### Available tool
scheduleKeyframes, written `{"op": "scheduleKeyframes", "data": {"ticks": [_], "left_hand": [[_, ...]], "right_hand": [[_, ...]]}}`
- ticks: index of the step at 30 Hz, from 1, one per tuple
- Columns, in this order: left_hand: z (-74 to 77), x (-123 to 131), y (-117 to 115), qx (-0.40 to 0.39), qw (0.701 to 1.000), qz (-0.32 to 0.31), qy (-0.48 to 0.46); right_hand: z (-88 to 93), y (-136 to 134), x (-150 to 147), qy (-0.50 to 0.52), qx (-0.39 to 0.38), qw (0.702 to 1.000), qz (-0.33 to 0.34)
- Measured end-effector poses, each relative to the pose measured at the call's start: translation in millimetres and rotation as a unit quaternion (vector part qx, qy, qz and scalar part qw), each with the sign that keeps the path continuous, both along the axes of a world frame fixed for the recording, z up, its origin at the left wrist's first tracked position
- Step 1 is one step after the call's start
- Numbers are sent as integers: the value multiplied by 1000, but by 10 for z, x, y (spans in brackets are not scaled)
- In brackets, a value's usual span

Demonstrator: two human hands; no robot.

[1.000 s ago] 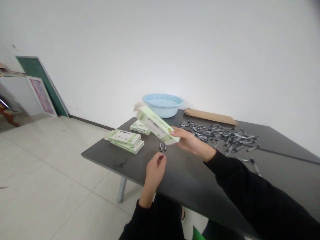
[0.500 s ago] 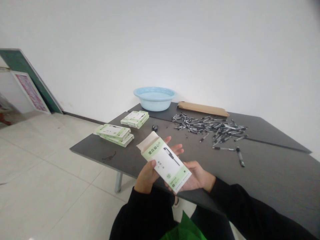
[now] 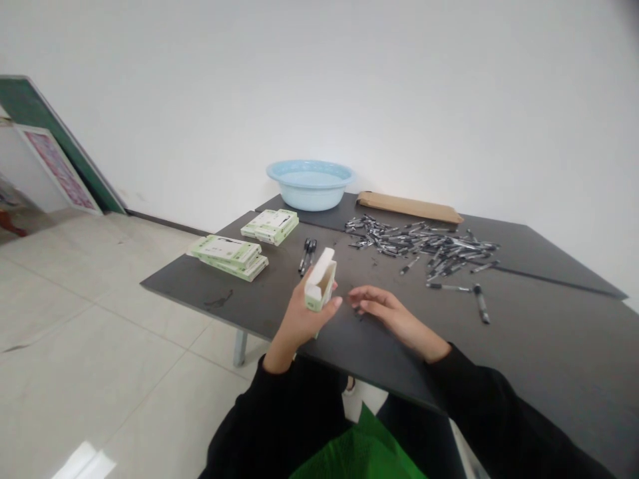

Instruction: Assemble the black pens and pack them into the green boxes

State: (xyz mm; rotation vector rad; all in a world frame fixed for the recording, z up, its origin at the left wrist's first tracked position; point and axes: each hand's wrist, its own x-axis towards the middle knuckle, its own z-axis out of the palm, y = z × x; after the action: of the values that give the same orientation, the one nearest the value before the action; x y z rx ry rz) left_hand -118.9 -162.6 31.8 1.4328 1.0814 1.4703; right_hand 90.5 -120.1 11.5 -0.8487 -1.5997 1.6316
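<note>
My left hand (image 3: 302, 316) is closed around a small white-and-green cardboard pen box (image 3: 322, 286), its opened flap end tilted up toward me. My right hand (image 3: 394, 319) is just right of the box, low over the table, with fingers loosely bent and apart. A small dark speck shows by its fingertips; I cannot make out what it is. Beyond my left hand lie a few black pens (image 3: 308, 255) side by side. To the right, a loose heap of clear-barrelled black pens (image 3: 434, 249) spreads over the dark table (image 3: 319, 359).
Closed pen boxes lie in two low stacks, one nearer (image 3: 229, 256) and one farther (image 3: 270, 226), on the table's left. A light blue basin (image 3: 310, 189) and a flat brown cardboard piece (image 3: 409, 206) stand at the back, near the wall. One pen (image 3: 481, 304) lies apart.
The box has been turned from showing its printed front to open end up, now in my left hand alone. My right hand has let go and moved away from it.
</note>
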Motion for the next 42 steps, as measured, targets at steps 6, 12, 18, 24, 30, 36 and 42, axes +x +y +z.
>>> {"op": "scheduleKeyframes", "data": {"ticks": [6,12,18,24,30,36,42], "left_hand": [[-115,159,22,9,999,8,51],[-121,35,-81,-26,997,64,16],[-107,-95,-356,-77,996,25,-47],[-163,-46,-480,-87,978,-122,-145],[-31,-1,-305,-17,987,-158,-7],[-6,187,-149,17,980,-128,154],[-57,320,-114,34,985,-123,120]], "right_hand": [[-87,34,-20,-58,57,996,-31],[-144,194,-81,-95,89,990,-62],[301,96,-258,-52,264,960,-78],[922,-336,-439,-69,471,879,-25],[839,-333,-458,-92,413,904,-68],[854,-209,-201,-111,230,962,-100],[898,-101,-98,-112,198,972,-63]]}}
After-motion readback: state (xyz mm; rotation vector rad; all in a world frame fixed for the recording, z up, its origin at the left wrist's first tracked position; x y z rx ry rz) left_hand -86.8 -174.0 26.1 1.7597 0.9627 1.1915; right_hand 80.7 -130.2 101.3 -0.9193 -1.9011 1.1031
